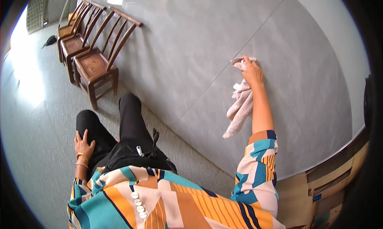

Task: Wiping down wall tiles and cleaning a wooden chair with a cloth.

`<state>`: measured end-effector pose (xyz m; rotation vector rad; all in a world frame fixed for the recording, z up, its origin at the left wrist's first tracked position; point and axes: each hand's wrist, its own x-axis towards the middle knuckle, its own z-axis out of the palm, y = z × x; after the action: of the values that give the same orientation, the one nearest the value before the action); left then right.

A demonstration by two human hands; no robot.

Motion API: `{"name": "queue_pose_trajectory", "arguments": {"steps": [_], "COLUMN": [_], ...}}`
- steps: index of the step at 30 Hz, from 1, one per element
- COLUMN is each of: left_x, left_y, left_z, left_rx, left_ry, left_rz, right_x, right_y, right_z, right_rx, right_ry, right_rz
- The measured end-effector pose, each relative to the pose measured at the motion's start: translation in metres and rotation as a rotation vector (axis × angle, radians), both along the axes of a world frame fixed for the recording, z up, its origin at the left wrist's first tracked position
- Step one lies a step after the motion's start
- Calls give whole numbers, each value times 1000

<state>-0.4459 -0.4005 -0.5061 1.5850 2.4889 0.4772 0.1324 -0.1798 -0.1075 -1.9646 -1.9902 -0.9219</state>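
Note:
My right hand (252, 72) presses a bunched pale pink cloth (241, 105) against a smooth grey wall panel (185, 58). Part of the cloth sticks out past my fingertips, and the rest hangs loose beside my wrist. A thin dark seam runs slantwise across the panel close to my fingers. On my thigh, over black trousers (100, 139), rests my left hand (84, 145), fingers spread and holding nothing. A bangle and a band circle that wrist.
Several wooden chairs (94, 64) stand in a row along the wall at the upper left. A small dark object (50, 41) lies on the grey floor (54, 124) beyond them. Wooden furniture (291, 196) stands at the lower right.

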Motion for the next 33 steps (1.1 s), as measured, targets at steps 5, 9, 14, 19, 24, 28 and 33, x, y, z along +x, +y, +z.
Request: {"name": "queue_pose_trajectory", "arguments": {"steps": [5,9,14,19,24,28,33], "left_x": [5,4,-2,6,5,4,0], "left_y": [-11,-13,-18,-8,-11,-8,-16], "left_z": [5,9,9,17,18,14,8], "left_rx": [-18,-58,-21,-53,-83,-89,-70], "left_ry": [-103,-113,-172,-173,-143,-116,-147], "left_rz": [37,32,29,19,2,-7,-1], "right_x": [4,47,125,179,95,18,-76], "right_y": [-8,-26,-80,-59,-1,53,95], "right_z": [7,87,213,193,115,86,16], "right_rx": [102,828,1466,1198,974,823,601], "right_ry": [171,294,463,560,102,-49,-389], "right_rz": [11,30,-99,-531,-293,93,334]}}
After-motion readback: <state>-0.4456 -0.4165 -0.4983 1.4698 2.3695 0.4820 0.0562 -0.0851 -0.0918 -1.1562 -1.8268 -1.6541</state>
